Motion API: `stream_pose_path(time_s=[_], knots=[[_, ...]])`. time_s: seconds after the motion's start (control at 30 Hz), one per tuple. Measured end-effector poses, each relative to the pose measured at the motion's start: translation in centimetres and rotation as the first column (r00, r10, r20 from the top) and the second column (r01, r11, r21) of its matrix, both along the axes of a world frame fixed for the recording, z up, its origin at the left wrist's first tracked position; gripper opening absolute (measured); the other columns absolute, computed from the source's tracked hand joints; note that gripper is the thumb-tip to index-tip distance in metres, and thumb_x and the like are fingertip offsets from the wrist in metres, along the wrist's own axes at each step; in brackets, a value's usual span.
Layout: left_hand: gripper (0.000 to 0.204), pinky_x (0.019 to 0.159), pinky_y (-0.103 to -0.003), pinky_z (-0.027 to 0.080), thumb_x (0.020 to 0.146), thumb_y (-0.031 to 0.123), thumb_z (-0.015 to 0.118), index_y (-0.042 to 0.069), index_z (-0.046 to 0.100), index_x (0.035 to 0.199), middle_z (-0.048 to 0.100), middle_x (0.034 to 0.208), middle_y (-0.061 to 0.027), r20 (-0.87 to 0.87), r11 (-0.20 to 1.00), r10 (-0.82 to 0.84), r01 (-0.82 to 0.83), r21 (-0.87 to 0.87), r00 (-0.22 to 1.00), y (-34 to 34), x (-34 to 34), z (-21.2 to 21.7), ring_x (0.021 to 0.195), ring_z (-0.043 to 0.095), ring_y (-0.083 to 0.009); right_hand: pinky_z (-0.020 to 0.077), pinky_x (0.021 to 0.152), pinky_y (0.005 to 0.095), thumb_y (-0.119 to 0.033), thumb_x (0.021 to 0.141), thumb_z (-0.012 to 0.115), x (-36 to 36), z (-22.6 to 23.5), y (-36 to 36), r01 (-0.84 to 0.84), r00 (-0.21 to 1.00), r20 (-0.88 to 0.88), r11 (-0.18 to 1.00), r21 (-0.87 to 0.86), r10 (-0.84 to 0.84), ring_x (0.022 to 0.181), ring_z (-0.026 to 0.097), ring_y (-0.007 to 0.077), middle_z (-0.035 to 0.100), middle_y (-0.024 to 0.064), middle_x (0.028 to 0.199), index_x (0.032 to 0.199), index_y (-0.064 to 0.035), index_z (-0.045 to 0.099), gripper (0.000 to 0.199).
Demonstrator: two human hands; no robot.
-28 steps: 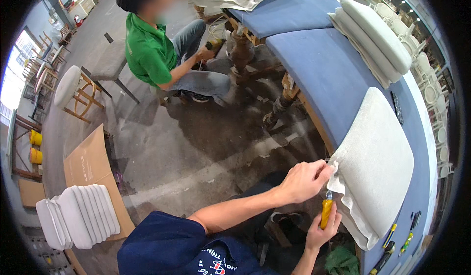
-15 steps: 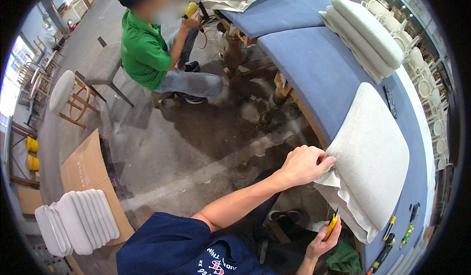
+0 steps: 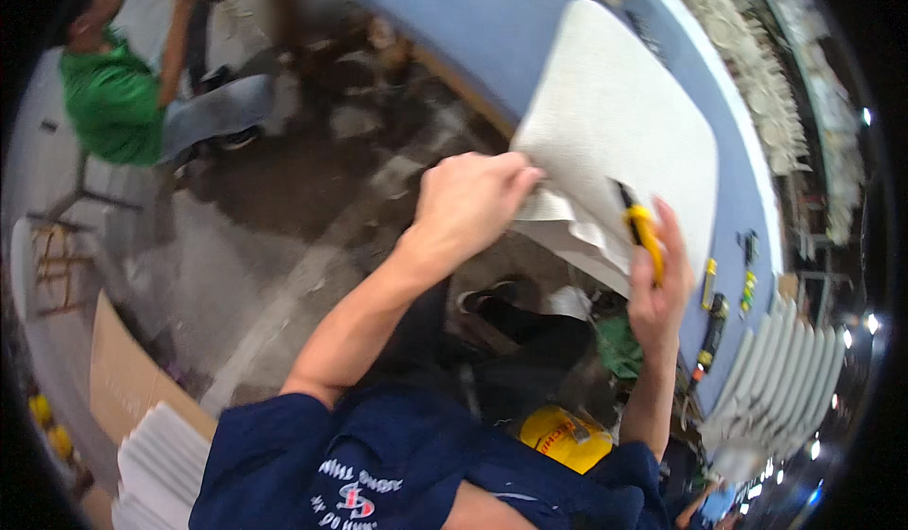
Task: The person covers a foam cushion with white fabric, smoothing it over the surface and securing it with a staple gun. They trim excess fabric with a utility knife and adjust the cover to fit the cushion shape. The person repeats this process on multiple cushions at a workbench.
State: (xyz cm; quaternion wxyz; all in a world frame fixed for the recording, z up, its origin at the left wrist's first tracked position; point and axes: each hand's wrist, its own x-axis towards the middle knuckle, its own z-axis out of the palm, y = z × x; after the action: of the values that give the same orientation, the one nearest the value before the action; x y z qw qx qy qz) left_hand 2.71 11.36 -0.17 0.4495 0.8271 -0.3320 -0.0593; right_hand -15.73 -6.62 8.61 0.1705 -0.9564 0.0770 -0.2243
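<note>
A light grey fabric-covered seat pad [image 3: 624,104] lies on the blue padded table [image 3: 463,19], its loose cloth edge hanging over the near side. My left hand [image 3: 473,199] is closed at the pad's near left corner, pinching the fabric edge. Over the pad's lower right part, my right hand [image 3: 662,279] holds yellow-handled snips [image 3: 644,235] with a dark pointed tip directed up and left. The tip shows in front of the grey fabric; whether it touches cannot be made out.
Pens [image 3: 749,270] and a dark-handled tool [image 3: 711,336] lie on the table at right. A co-worker in a green shirt [image 3: 113,104] sits at far left. Stacked pale pads [image 3: 156,473] stand by cardboard [image 3: 132,379] at lower left. Green cloth [image 3: 619,346] hangs below the table.
My right hand has risen with the snips from below the pad's edge to over its surface. My left hand still pinches the fabric. The whole view has shifted, moving the co-worker leftward.
</note>
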Motion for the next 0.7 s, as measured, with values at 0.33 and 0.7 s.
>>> stream_pose_path(time_s=[0.33,0.7], knots=[[0.021,0.062,-0.044,0.05,0.099,0.03,0.071,0.009,0.074,0.094,0.065,0.072,-0.0125,0.079,0.971,0.059,-0.039,-0.234,0.995,0.3,-1.1,-1.3,0.068,0.065,-0.0323,0.0529,0.063,0.0379,-0.006,0.094,0.069,7.4,4.9,0.4,-0.344,0.857,-0.465,0.918,-0.197,0.221,0.068,0.066,0.0267,0.067,0.009,0.095,0.143,-0.0211,0.067,0.051],[0.016,0.061,-0.041,0.049,0.096,0.023,0.074,0.007,0.073,0.092,0.063,0.071,-0.0104,0.159,0.968,0.002,0.038,-0.248,0.987,0.2,-0.4,-1.5,0.066,0.062,-0.0294,0.0567,0.066,0.0391,-0.004,0.088,0.066,8.2,4.0,1.4,-0.41,0.858,-0.484,0.798,-0.442,0.173,0.075,0.067,0.0252,0.064,0.0059,0.092,0.148,-0.025,0.061,0.064]])
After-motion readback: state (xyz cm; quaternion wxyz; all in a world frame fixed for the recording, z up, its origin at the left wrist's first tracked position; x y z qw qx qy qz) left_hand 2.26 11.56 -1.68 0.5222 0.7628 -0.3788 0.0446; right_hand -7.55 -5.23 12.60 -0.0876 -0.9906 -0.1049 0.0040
